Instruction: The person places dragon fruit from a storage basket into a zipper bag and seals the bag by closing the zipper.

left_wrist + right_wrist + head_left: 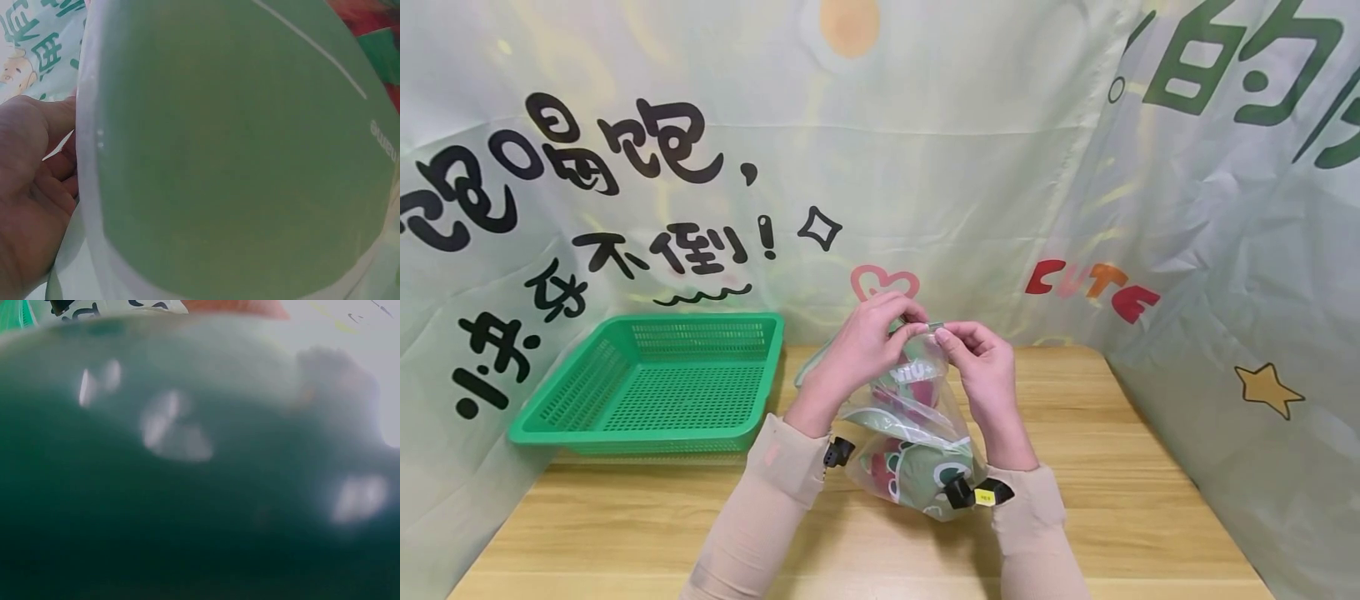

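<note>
A clear plastic bag [917,425] with green and red cartoon designs showing stands bulging on the table between the forearms. My left hand [874,337] pinches its top edge, thumb and fingers meeting close to a small green strip [935,326] there. From the other side, my right hand [988,362] pinches the same top edge, its thumb up against the strip. In the left wrist view a broad green panel of the bag [231,150] fills most of the picture, beside the left hand [31,187]. A blurred dark green surface [187,506] covers the right wrist view.
A green perforated plastic basket [760,417] sits at the left rear of the wooden table [1105,500]. Printed cloth [962,192] with lettering hangs behind and along both sides. Small black cameras [838,452] are strapped at both wrists, close to the bag.
</note>
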Demonstrator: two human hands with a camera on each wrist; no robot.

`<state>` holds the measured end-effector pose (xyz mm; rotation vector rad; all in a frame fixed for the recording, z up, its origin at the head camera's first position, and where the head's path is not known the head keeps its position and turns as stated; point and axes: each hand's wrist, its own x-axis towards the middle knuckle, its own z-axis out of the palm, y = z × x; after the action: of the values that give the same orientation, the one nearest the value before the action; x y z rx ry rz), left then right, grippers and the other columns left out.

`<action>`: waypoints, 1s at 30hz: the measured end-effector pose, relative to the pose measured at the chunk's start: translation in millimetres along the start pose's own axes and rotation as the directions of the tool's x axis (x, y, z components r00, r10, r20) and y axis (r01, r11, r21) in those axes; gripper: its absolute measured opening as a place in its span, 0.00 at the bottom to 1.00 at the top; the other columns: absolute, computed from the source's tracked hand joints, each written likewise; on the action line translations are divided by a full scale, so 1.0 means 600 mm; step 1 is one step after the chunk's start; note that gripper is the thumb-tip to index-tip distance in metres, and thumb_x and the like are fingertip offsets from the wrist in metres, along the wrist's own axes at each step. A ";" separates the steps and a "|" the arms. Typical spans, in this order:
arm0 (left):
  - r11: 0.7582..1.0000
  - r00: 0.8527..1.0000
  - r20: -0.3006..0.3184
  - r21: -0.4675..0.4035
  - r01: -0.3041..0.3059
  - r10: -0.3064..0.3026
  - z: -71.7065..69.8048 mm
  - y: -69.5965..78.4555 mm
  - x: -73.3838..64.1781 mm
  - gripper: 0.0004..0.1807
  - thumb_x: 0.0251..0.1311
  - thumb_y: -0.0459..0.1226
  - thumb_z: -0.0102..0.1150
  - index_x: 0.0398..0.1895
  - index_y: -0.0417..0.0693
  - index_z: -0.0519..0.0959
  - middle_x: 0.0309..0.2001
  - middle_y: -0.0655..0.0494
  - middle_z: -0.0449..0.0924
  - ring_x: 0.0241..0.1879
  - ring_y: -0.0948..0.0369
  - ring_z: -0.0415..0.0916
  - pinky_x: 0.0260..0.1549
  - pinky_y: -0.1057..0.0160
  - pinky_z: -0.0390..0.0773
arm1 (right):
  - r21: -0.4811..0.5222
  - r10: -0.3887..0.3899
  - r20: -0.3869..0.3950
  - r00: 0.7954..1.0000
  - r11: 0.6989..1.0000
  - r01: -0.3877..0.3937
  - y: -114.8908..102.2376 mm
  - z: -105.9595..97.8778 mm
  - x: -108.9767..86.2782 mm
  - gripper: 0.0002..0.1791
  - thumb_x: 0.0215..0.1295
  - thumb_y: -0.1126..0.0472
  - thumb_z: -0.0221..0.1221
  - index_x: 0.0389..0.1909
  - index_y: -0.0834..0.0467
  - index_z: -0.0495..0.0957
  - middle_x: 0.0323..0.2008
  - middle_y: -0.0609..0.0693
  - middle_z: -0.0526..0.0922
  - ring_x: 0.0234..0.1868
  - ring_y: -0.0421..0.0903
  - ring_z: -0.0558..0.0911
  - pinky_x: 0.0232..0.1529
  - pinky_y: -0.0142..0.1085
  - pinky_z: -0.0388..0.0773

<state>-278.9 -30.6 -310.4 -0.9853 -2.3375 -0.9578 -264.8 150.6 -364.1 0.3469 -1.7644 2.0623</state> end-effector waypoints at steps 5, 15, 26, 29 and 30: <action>1.000 1.000 0.000 0.006 -0.005 0.005 -0.002 0.000 -0.001 0.04 0.70 0.35 0.66 0.44 0.45 0.85 0.42 0.56 0.82 0.43 0.60 0.77 0.45 0.64 0.78 | -0.006 -0.011 0.002 1.000 1.000 0.011 -0.002 -0.001 -0.001 0.08 0.68 0.72 0.66 0.43 0.74 0.82 0.30 0.44 0.87 0.31 0.39 0.85 0.36 0.30 0.85; 1.000 1.000 -0.011 0.000 -0.011 0.011 -0.005 -0.004 -0.004 0.05 0.70 0.35 0.66 0.44 0.44 0.85 0.42 0.55 0.82 0.43 0.58 0.76 0.46 0.57 0.80 | 0.011 -0.027 0.003 1.000 1.000 0.027 -0.006 0.000 -0.002 0.09 0.67 0.73 0.66 0.43 0.76 0.81 0.29 0.44 0.87 0.31 0.39 0.85 0.37 0.31 0.86; 0.999 0.999 -0.030 -0.012 -0.045 0.045 -0.017 -0.004 -0.006 0.05 0.69 0.34 0.66 0.44 0.43 0.85 0.42 0.54 0.83 0.44 0.58 0.78 0.48 0.62 0.80 | 0.011 -0.057 -0.003 0.998 0.998 0.057 -0.012 -0.001 -0.006 0.10 0.66 0.74 0.66 0.45 0.76 0.81 0.31 0.45 0.87 0.32 0.40 0.86 0.41 0.33 0.87; 0.998 0.998 -0.037 -0.020 -0.054 0.053 -0.021 -0.005 -0.008 0.05 0.69 0.34 0.66 0.44 0.42 0.85 0.42 0.54 0.83 0.44 0.58 0.78 0.49 0.59 0.81 | 0.025 -0.069 -0.008 0.998 0.997 0.069 -0.014 0.001 -0.007 0.09 0.66 0.75 0.65 0.44 0.77 0.81 0.31 0.45 0.87 0.32 0.40 0.86 0.41 0.33 0.87; 0.998 0.998 -0.039 -0.022 -0.056 0.055 -0.023 -0.005 -0.008 0.05 0.69 0.34 0.66 0.44 0.42 0.85 0.42 0.53 0.83 0.44 0.58 0.79 0.49 0.58 0.82 | 0.031 -0.072 -0.011 0.997 0.997 0.072 -0.015 0.001 -0.006 0.09 0.66 0.75 0.65 0.44 0.76 0.81 0.31 0.45 0.87 0.32 0.39 0.86 0.41 0.33 0.87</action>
<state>-276.4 -44.1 -305.4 -1.0269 -2.2602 -0.9753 -257.3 150.5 -357.6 0.4037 -1.6901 2.0399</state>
